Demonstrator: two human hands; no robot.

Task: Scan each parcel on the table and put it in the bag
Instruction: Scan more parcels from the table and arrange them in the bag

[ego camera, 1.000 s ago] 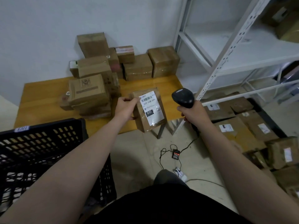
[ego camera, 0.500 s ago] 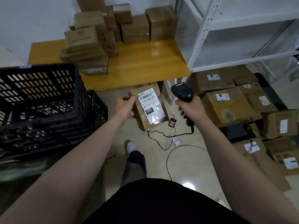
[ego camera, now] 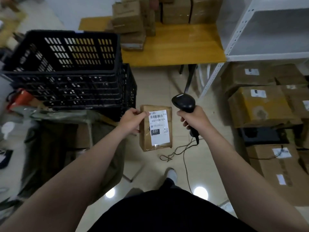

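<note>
My left hand (ego camera: 132, 120) grips a small brown parcel (ego camera: 144, 141) by its upper left edge, white barcode label facing up, held over the floor. My right hand (ego camera: 194, 118) is closed around the handle of a black barcode scanner (ego camera: 184, 101), just right of the parcel; its cable trails to the floor. A dark olive bag (ego camera: 58, 136) stands open at lower left, with brown parcels inside. Several brown parcels (ego camera: 130, 22) are stacked on the wooden table (ego camera: 184, 49) at the back.
Stacked black plastic crates (ego camera: 66, 67) stand left of the table, just behind the bag. A white metal shelf (ego camera: 267, 30) is at the right, with several labelled cardboard boxes (ego camera: 257, 106) on the floor below it. A thin cable (ego camera: 177, 153) lies on the tiled floor.
The view has swung left and down, away from the table. The parcel has come off the table area and down toward the bag, now held upright over the floor; the scanner stays beside it.
</note>
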